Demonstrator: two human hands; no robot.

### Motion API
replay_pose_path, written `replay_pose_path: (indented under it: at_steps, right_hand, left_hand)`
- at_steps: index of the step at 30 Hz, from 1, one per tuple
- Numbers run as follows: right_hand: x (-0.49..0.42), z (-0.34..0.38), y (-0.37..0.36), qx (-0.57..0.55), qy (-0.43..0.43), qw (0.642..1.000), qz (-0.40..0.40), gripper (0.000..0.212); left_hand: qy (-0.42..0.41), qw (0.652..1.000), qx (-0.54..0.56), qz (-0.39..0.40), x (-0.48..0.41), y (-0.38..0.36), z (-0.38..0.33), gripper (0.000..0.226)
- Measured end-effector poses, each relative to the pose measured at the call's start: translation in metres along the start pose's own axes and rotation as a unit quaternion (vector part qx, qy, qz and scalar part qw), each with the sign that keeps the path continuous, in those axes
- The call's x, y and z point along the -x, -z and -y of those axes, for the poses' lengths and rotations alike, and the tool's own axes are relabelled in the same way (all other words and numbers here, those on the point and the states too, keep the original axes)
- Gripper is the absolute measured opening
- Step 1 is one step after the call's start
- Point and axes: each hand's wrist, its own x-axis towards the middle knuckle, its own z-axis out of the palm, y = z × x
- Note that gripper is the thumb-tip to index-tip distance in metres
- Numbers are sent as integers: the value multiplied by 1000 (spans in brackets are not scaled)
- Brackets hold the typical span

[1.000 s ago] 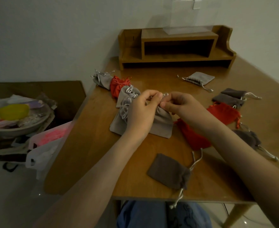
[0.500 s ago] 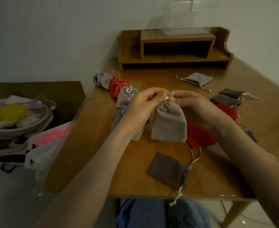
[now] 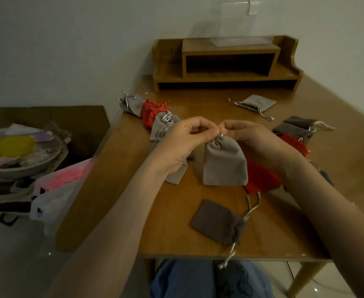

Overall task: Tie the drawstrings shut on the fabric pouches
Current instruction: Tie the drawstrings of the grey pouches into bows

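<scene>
Pouch pinched at its gathered neck

Hands meet above the middle of the tabletop (image 3: 133,190). The left hand (image 3: 183,143) and the right hand (image 3: 256,140) are close together, fingertips almost touching, and both pinch the pale drawstring (image 3: 220,135) at the puckered top of a light grey pouch (image 3: 224,164). The pouch hangs upright from that grip, and I cannot tell whether its lower edge touches the wood. A red pouch (image 3: 262,177) lies just behind it, partly under the right wrist. A dark grey pouch (image 3: 217,224) lies flat near the front edge, one cord trailing over it. More grey and red pouches (image 3: 153,110) sit bunched at the far left edge, and another light pouch (image 3: 256,103) lies alone in front of the wooden shelf (image 3: 226,65).
</scene>
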Motion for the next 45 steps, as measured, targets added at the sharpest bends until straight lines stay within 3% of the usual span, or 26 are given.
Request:
replay_pose_path:
  at_steps: [4,6,11,14,18,22,24,31,35,38,43,44,45]
  right_hand:
    - [-3,-5,1,60,-5,998,-28,17]
    - [-4,-6,0,98,-2,994,-37,14]
    - [-7,-10,-4,201,-7,977,-71,13]
    - [-10,-15,-3,251,-16,964,-85,16]
    - [-8,-11,-6,241,8,964,-107,16]
    - [-6,-6,-15,168,28,976,-138,31]
    - [-6,-6,-18,138,10,980,-143,34]
    - [-5,-7,-14,16,5,997,-78,15]
    - [-5,-7,-10,8,10,997,-76,20]
    - [-6,-8,-8,22,15,996,-85,23]
    - [-7,-11,-8,8,37,996,-86,14]
    - [-7,-11,-8,10,42,996,-82,12]
    - [-7,-11,-7,15,49,996,-75,13]
  left_hand:
    - [-18,989,-142,-45,0,0,5,12]
    - [-45,963,-258,-61,2,-2,7,8]
    - [-112,866,-482,-69,2,-9,13,12]
    - [-162,773,-606,-97,1,-17,22,9]
    - [-219,721,-635,-171,0,-21,31,19]
    - [-295,694,-628,-193,2,-22,30,8]
    - [-324,691,-617,-194,1,-22,31,7]
    - [-398,696,-575,-161,0,-10,31,16]
    - [-419,670,-584,-184,1,-10,29,14]
    - [-420,672,-573,-211,1,-8,28,9]
    - [-375,702,-563,-222,4,-12,25,17]
    - [-350,734,-535,-228,4,-13,25,19]
    - [-305,792,-477,-229,4,-14,24,20]
